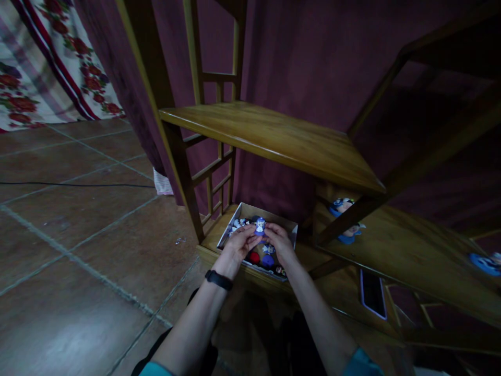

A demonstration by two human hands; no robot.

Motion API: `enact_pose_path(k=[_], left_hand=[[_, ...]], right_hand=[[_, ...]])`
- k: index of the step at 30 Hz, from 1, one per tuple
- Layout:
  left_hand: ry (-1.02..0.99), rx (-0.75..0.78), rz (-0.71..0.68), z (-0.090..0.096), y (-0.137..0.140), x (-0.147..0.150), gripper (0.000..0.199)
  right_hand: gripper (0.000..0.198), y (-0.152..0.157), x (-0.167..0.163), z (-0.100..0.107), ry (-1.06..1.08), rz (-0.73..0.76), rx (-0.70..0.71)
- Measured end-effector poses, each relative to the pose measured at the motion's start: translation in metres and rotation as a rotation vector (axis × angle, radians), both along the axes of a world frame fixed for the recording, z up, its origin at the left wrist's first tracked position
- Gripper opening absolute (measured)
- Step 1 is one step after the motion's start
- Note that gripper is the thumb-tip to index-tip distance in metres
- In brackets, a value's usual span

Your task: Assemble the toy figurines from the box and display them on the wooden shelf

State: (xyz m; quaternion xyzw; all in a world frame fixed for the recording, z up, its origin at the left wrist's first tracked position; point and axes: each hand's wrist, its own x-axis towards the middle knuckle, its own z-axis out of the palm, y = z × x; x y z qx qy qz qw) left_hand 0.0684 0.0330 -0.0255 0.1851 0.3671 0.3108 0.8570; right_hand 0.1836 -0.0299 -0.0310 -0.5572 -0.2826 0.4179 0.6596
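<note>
Both my hands meet over an open cardboard box on the bottom shelf of a wooden rack. My left hand and my right hand together pinch a small figurine with a white face and blue base, held just above the box. The box holds several more little figures, among them a red piece and a blue piece. A black band sits on my left wrist.
A wooden shelf board overhangs the box. To the right, a lower shelf carries another blue figurine and a blue disc. A phone lies below it. Tiled floor spreads left, with a black cable and floral cloth.
</note>
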Motion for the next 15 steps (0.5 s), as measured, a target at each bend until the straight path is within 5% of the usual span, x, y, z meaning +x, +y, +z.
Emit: enact_pose_path(k=[15], left_hand=[[0.015,-0.054,0.03,0.0014,0.0009,0.0007,0.007]], right_hand=[[0.026,-0.0012,-0.0073,-0.0038,-0.077,-0.076,-0.025]])
